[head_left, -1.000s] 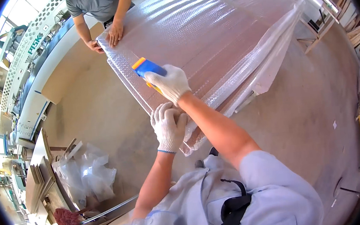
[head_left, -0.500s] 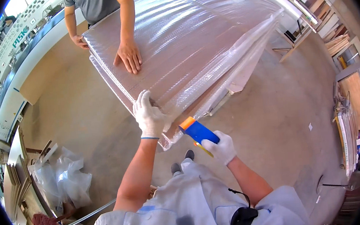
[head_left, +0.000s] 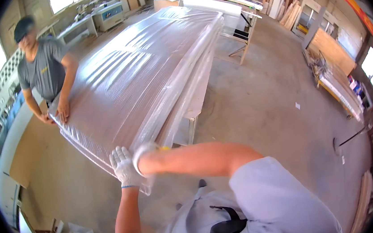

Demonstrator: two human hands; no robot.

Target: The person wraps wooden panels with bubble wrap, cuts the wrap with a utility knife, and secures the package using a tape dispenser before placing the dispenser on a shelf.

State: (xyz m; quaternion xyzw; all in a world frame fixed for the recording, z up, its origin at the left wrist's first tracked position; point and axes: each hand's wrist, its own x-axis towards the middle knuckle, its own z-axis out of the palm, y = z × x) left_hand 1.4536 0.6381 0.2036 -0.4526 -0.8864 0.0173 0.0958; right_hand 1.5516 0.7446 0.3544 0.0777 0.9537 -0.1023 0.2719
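- The bubble wrap (head_left: 116, 85) lies spread from the corner at your hands toward the white roll (head_left: 212, 7). Your left gloved hand (head_left: 124, 167) rests flat on that corner, fingers straight and nearly together, clamped on nothing; a sharp tug could slide the film from under it.
- Your right gloved hand (head_left: 144, 154) is blurred just beside it, so I cannot tell how its fingers stand. A hasty sweep this close could knock your left hand.
- The yellow piece (head_left: 165, 148) there is mostly hidden; any hard edge on it could snag the film.
- Pulling the loose folds (head_left: 185, 85) could skew the sheet.
- The co-worker's hand (head_left: 63, 110) presses the other corner; uneven tension between you could wrinkle the wrap.
- Stepping forward, you could catch the hanging film tail (head_left: 145, 188).
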